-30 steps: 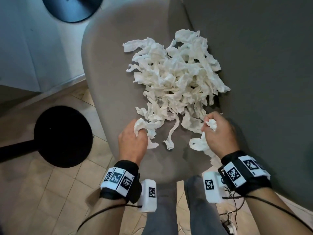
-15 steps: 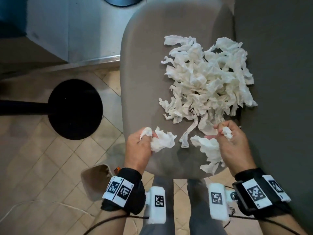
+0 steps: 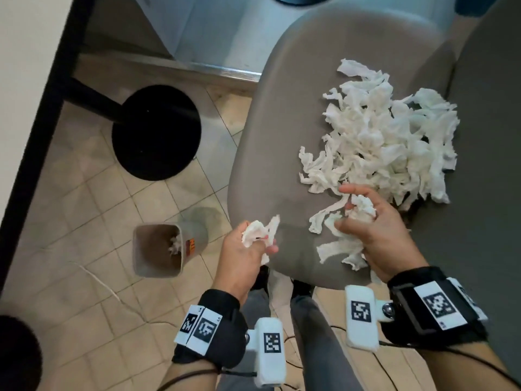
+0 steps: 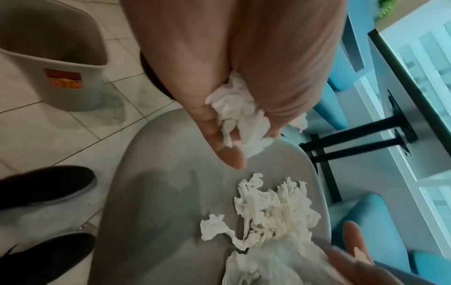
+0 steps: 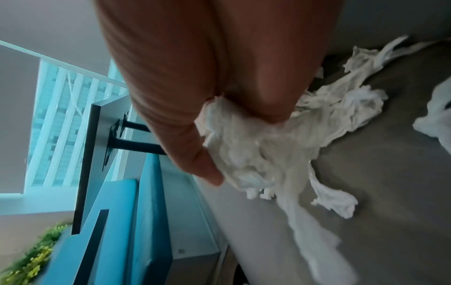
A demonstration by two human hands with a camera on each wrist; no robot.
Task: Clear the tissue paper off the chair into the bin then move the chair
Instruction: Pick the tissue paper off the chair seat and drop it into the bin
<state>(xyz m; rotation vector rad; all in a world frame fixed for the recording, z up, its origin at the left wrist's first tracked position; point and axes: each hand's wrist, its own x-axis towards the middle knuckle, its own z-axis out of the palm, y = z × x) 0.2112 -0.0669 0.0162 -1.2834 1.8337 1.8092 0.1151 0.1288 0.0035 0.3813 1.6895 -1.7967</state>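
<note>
A pile of torn white tissue paper lies on the grey chair seat, toward its right side. My left hand grips a crumpled wad of tissue at the seat's front left edge, lifted off the seat. My right hand clutches another wad of tissue at the near edge of the pile, with strips trailing below it. The grey bin stands on the floor left of my left hand, with some tissue inside.
A black round table base with its post stands on the tiled floor beyond the bin. A table edge runs along the left. The grey chair back rises on the right. My shoes are beside the seat's front.
The view has swung left, bringing the bin into sight. My left hand has lifted its wad off the seat and moved left toward the bin. My right hand has gathered more tissue.
</note>
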